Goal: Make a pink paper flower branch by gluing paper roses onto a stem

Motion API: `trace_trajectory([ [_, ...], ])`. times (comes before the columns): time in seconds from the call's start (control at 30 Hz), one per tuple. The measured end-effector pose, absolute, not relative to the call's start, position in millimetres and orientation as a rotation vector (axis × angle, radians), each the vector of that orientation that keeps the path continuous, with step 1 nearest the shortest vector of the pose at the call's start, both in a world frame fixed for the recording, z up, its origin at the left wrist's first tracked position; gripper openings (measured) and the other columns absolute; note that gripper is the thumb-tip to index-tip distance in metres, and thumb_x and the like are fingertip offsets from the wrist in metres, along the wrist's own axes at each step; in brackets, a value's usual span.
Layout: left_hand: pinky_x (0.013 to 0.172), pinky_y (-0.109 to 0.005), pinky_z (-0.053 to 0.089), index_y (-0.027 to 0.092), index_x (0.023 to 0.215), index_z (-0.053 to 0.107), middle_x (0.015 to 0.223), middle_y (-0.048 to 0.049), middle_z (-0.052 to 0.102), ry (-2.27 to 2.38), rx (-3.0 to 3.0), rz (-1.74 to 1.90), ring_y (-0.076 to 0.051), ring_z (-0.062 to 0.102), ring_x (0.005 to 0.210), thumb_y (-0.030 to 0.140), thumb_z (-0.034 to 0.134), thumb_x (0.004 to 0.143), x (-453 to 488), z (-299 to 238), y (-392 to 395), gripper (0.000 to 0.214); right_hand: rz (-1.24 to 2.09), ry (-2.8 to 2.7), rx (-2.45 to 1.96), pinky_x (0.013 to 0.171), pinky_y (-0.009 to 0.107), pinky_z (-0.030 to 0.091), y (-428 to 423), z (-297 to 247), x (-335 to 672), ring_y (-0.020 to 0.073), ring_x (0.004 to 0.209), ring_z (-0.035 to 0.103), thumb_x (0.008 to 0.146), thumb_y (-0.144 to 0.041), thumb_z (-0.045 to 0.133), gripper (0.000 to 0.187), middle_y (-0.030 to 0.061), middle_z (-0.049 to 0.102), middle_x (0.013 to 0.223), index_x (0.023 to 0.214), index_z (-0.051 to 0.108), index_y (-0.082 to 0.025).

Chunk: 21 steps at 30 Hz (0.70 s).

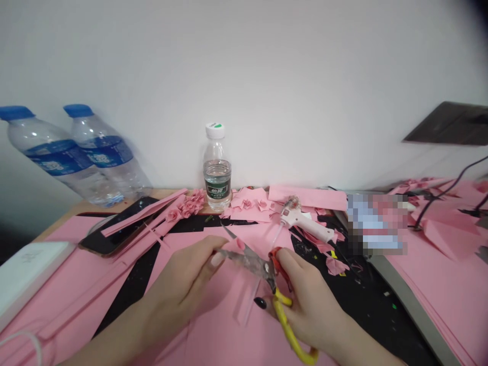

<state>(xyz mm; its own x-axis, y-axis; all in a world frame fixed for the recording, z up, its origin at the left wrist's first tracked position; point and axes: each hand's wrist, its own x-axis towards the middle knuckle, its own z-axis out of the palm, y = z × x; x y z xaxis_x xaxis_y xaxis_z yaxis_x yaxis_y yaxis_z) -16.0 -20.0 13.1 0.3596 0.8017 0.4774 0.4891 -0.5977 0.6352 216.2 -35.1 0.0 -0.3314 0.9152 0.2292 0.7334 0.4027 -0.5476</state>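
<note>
My right hand (310,305) has its fingers closed through the yellow-handled scissors (251,262), stiff, best held by the loops; my left hand (177,290) pinches a light, floppy pink paper scrap (239,244) at the blades, above the tabletop (91,207).

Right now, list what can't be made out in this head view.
The pixelated patch on the right: the blur hides whatever lies beneath it.
The dark panel at upper right: the right edge cuts it off.
The white box at left: the left edge cuts it off.
The small bottle's label: its lettering is too small to read.
The scissors' upper finger loop: the right hand hides it.
</note>
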Motion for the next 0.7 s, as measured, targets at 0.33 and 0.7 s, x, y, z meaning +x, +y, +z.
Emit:
trace_trajectory([
  [0.33, 0.051, -0.023, 0.047, 0.026, 0.095, 0.061, 0.072, 0.0028, 0.068, 0.875, 2.22, 1.167, -0.014, 0.061, 0.055, 0.02, 0.043, 0.097, -18.8, 13.7, -22.6, 0.019, 0.253, -2.147, -1.185, 0.047, 0.026, 0.032, -39.3, -4.3, 216.3, 0.0138, 0.053, 0.04, 0.069, -0.031, 0.068, 0.041, -0.0028, 0.043, 0.068, 0.075, 0.028, -0.026],
  [0.7, 0.06, -0.026, 0.05, 0.026, 0.107, 0.057, 0.079, 0.0004, 0.067, 0.922, 2.317, 1.183, -0.015, 0.062, 0.062, 0.028, 0.029, 0.105, -20.5, 7.8, -23.7, 0.028, 0.251, -2.127, -1.198, 0.045, 0.025, 0.028, -40.7, -8.3, 213.0, 0.0113, 0.05, 0.034, 0.071, -0.032, 0.07, 0.049, -0.0051, 0.038, 0.064, 0.074, 0.022, -0.026],
])
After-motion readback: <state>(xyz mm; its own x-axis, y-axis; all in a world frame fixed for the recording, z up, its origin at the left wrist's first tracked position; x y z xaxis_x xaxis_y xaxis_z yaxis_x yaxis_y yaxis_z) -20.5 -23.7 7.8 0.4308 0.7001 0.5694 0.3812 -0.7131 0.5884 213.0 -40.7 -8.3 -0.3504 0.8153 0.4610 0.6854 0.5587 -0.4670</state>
